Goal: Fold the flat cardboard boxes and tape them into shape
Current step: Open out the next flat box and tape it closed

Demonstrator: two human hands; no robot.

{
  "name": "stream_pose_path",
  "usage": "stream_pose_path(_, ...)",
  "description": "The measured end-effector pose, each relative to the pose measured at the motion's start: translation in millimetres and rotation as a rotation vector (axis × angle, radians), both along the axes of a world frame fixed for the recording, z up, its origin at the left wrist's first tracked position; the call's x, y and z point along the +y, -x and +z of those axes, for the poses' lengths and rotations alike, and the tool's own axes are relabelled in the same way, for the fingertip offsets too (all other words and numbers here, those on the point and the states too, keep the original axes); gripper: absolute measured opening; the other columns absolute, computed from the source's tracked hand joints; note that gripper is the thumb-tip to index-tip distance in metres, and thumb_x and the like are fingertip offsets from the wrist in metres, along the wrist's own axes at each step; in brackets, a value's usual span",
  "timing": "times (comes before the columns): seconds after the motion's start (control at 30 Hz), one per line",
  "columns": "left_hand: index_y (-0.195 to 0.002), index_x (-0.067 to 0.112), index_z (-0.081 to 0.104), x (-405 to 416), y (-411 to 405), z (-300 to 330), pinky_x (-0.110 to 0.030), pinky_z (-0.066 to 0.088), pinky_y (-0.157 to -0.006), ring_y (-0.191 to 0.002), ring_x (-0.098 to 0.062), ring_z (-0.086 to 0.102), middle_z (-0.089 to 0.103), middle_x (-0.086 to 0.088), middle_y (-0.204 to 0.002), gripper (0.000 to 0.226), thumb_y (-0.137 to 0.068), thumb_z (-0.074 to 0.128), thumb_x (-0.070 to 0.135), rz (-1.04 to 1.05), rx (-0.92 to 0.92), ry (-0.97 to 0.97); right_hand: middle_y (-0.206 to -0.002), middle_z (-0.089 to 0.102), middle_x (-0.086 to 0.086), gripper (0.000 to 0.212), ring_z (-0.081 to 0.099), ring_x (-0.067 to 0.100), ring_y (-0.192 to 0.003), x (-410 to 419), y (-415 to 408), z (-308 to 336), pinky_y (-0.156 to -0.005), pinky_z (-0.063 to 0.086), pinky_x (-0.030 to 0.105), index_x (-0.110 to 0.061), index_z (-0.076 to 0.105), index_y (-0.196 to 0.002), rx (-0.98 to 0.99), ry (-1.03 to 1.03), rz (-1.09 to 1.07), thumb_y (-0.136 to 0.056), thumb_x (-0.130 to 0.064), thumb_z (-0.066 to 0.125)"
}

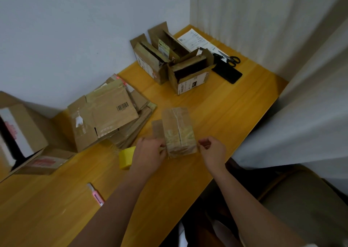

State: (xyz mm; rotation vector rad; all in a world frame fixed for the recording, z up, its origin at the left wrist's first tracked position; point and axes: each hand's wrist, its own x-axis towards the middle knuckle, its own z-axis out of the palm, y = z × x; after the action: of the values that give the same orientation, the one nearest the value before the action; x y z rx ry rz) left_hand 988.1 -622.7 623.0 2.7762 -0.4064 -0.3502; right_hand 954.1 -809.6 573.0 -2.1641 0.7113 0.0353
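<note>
Head | hands [150, 150] [212, 149] flank taped box [178, 131] | table edge [244, 133] right

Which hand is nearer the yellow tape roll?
Left. The left hand lies right beside the yellow tape roll, just to its right, at the small taped box. The right hand is beyond that box, on its far side.

left hand [150, 148] curled; right hand [212, 148] curled
</note>
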Motion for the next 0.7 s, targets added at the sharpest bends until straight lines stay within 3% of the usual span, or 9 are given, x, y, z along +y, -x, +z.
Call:
stream_pose_path(0.1,-0.103,0.022,0.067,2.4,3.4,-0.1,-0.035,0.031,-0.093,-0.105,-0.02,0.053,0.065,0.002,-0.102,0.019,-0.094,0.054,0.032,-0.028,-0.013,-0.016,-0.094,0.062,0.003,0.009,0.058,0.016,-0.084,2.2,8.8,6.6,-0.07,0.039,0.017,-0.009,0.068,-0.1,-0.177,0.089,-0.087,-0.094,-0.007,0.061)
stream_pose_path(0.2,-0.107,0.025,0.066,2.8,6.5,-1.3,-0.035,0.029,-0.097,-0.108,-0.019,0.053,0.065,0.003,-0.106,0.026,-0.094,0.054,0.043,-0.01,-0.016,-0.048,-0.093,0.065,0.003,0.015,0.059,0.014,-0.084,16.4,16.2,21.1,-0.075,0.043,0.019,-0.005,0.071,-0.104,-0.368,0.194,0.06,-0.094,-0.005,0.06)
stream_pose_path(0.37,-0.119,0.029,0.057,-1.7,8.7,-4.2,-0.031,0.027,-0.099,-0.105,-0.015,0.058,0.068,0.009,-0.102,0.032,-0.09,0.064,0.04,-0.011,-0.046,0.064,-0.093,0.073,0.012,0.016,0.069,0.025,-0.081,25.6,13.4,14.9,-0.084,0.036,0.008,-0.001,0.076,-0.094,-0.372,0.312,0.224,-0.081,0.006,0.071)
stream_pose_path(0.5,-0.11,0.031,0.065,-4.6,10.1,-8.7,-0.03,0.028,-0.096,-0.106,-0.013,0.058,0.069,0.011,-0.107,0.028,-0.085,0.069,0.045,-0.044,-0.066,0.04,-0.096,0.064,0.006,0.022,0.061,0.022,-0.09,21.2,19.0,6.1,-0.074,0.052,0.029,-0.009,0.075,-0.096,-0.272,0.465,0.421,-0.078,-0.022,0.08)
stream_pose_path(0.6,-0.103,0.03,0.067,-5.4,8.7,-10.8,-0.03,0.029,-0.09,-0.1,-0.014,0.06,0.07,0.01,-0.101,0.028,-0.082,0.071,0.048,-0.03,-0.089,0.054,-0.098,0.058,0.004,0.027,0.055,0.023,-0.095,20.6,14.0,6.7,-0.075,0.051,0.032,-0.012,0.072,-0.095,-0.21,0.509,0.494,-0.077,-0.031,0.079)
stream_pose_path(0.7,-0.098,0.03,0.067,-7.4,5.6,-10.9,-0.03,0.03,-0.087,-0.096,-0.016,0.061,0.07,0.007,-0.093,0.026,-0.082,0.069,0.05,-0.008,-0.099,0.029,-0.09,0.058,0.004,0.025,0.055,0.023,-0.089,23.0,6.3,7.0,-0.072,0.051,0.031,-0.012,0.069,-0.084,-0.239,0.606,0.506,-0.075,-0.032,0.082)
